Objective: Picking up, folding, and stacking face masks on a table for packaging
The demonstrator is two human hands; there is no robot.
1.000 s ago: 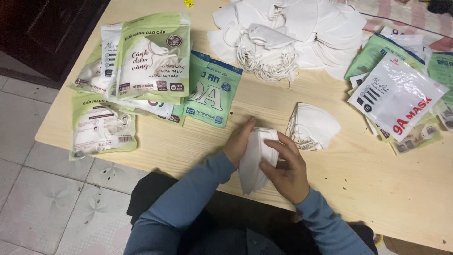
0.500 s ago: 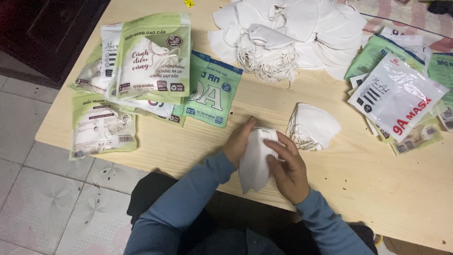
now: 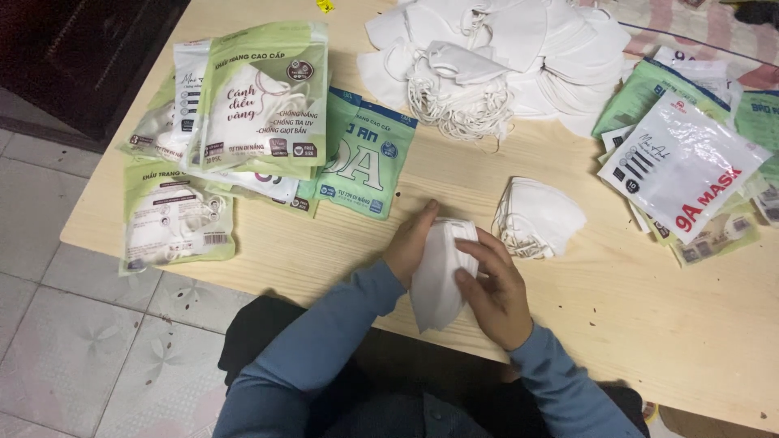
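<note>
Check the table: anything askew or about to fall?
One green mask packet at the table's left edge overhangs the floor. The packets above it lie in a crooked stack. Both hands hold a white mask stack normally.

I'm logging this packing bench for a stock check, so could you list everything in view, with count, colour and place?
Held masks: small stack, white, between both hands at the near edge.
Small mask stack: one, white, just right of the hands.
Loose mask heap: many, white, far middle.
Left packets: several, green and white, far left, overlapping.
Single packet: one, pale green, near left corner.
Right packets: several, clear, white and green, right side.
Table: one, light wood.
Floor: grey tiles, left.
Left hand: on the held masks.
Right hand: on the held masks.
</note>
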